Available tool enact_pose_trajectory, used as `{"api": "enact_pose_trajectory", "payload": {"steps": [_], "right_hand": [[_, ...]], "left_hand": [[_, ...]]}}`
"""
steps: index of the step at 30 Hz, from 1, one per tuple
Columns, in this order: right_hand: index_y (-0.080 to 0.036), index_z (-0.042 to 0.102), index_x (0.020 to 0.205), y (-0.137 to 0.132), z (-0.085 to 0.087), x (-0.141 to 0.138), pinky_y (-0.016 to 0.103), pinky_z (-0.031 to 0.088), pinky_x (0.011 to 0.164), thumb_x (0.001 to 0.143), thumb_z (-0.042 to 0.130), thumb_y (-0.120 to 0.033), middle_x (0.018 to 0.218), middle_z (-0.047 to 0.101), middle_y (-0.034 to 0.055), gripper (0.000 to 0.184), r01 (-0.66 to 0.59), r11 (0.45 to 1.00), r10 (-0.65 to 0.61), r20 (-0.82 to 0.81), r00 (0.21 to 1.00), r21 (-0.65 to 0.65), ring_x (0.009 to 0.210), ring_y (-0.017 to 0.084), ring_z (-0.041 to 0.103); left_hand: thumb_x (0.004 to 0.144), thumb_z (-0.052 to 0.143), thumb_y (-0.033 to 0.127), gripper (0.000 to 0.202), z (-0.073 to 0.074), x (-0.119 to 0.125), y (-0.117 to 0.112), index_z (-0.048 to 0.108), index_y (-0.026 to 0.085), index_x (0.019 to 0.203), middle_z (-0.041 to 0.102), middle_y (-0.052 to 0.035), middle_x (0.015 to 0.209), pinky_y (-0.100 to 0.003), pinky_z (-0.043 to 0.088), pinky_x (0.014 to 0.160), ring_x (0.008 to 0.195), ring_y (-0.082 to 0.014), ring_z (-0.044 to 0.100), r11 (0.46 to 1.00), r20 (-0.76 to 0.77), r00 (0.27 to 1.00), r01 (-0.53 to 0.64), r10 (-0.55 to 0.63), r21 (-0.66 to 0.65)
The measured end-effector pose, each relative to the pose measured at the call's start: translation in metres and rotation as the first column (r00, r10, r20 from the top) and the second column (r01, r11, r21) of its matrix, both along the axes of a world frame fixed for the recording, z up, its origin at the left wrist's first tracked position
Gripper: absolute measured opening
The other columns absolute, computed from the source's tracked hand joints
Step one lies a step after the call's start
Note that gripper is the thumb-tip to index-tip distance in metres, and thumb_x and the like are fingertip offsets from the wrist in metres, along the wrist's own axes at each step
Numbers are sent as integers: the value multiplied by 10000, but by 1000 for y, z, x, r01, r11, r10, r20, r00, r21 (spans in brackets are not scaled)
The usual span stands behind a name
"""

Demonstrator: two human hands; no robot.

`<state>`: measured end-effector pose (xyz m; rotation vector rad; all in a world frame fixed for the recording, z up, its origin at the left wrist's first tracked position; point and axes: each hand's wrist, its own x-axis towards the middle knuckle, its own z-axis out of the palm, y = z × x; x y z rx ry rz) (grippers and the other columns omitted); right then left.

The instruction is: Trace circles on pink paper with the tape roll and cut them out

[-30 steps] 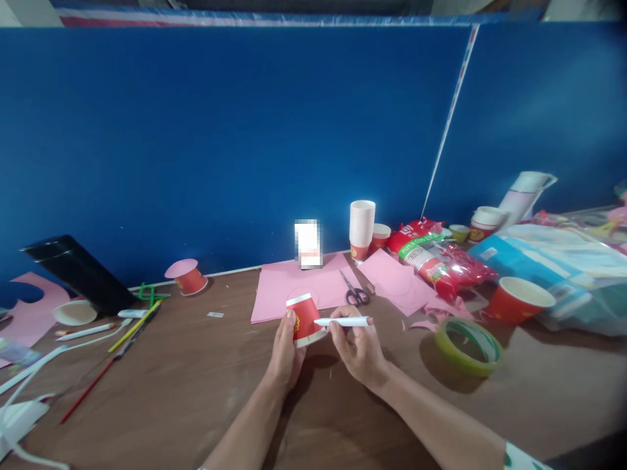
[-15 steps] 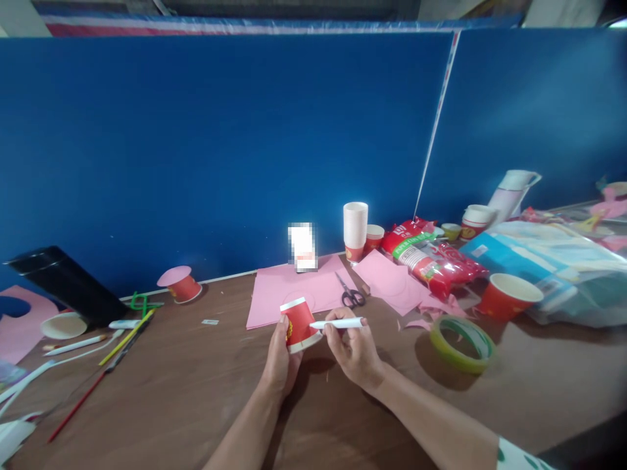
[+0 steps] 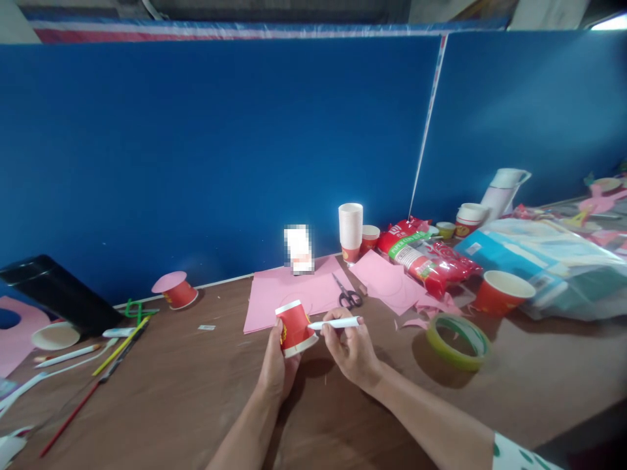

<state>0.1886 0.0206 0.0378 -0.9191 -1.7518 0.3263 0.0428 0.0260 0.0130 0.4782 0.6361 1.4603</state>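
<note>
My left hand (image 3: 275,363) is closed around a red paper cup (image 3: 295,330) with white bands at both ends, tilted above the brown table. In my right hand (image 3: 353,352) is a white marker pen (image 3: 337,323), held like a pencil, its tip at the right side of the cup. Just behind the cup lie sheets of pink paper (image 3: 274,294) with a curved outline drawn on them. A pair of scissors (image 3: 349,298) with dark handles rests on the right part of these sheets.
Right of my hands lie a tape roll (image 3: 458,342), another red cup (image 3: 504,292) and a red plastic package (image 3: 426,254). Stacked cups (image 3: 351,228) stand by the blue partition (image 3: 220,143). Left are a pink-topped cup (image 3: 177,291), a black cylinder (image 3: 59,290) and a yellow stick (image 3: 120,346).
The cup has turned slightly in my left hand, with the pen tip still against its side. The whole view has shifted a little, so things appear slightly further left.
</note>
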Motion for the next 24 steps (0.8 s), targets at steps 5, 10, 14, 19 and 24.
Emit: {"api": "enact_pose_trajectory", "payload": {"steps": [5, 10, 14, 19, 24], "right_hand": [[-195, 491, 763, 0, 2, 0, 268, 458, 597, 873, 444, -176, 692, 597, 33, 122, 13, 1000, -13, -3, 1000, 14, 579, 146, 571], [-191, 496, 758, 0, 3, 1, 273, 456, 640, 880, 432, -186, 708, 601, 36, 138, -6, 1000, 6, 4, 1000, -6, 613, 149, 578], [-191, 498, 770, -1, 4, 2, 259, 444, 629, 883, 434, -186, 694, 595, 26, 130, -31, 999, 31, 0, 1000, -28, 602, 141, 565], [-189, 489, 754, -1, 5, 1, 273, 422, 648, 885, 425, -195, 702, 582, 29, 146, -19, 1000, 19, -4, 1000, -21, 606, 143, 546], [-195, 486, 760, 0, 3, 2, 275, 414, 673, 882, 424, -182, 712, 577, 22, 137, -35, 999, 35, 6, 999, -14, 632, 146, 547]], "left_hand": [[816, 533, 355, 336, 1, 0, 0, 599, 145, 1070, 675, -79, 952, -331, 491, 796, 817, -194, 636, 1000, 0, 1000, 14, -14, -3], [814, 537, 371, 329, 3, 0, -1, 607, 154, 1053, 674, -71, 945, -320, 484, 798, 811, -184, 630, 1000, 2, 1000, 29, -29, -4], [809, 549, 373, 303, 1, -1, 0, 627, 145, 993, 671, -59, 879, -318, 483, 794, 754, -168, 623, 999, 22, 999, 33, -33, 2], [817, 543, 353, 271, 0, -2, 0, 633, 134, 950, 667, -52, 841, -314, 486, 788, 717, -155, 615, 1000, 34, 999, 31, -31, -2], [822, 534, 363, 303, 0, -2, -1, 621, 133, 999, 670, -56, 859, -322, 483, 793, 727, -164, 620, 999, 23, 999, 30, -29, -18]]}}
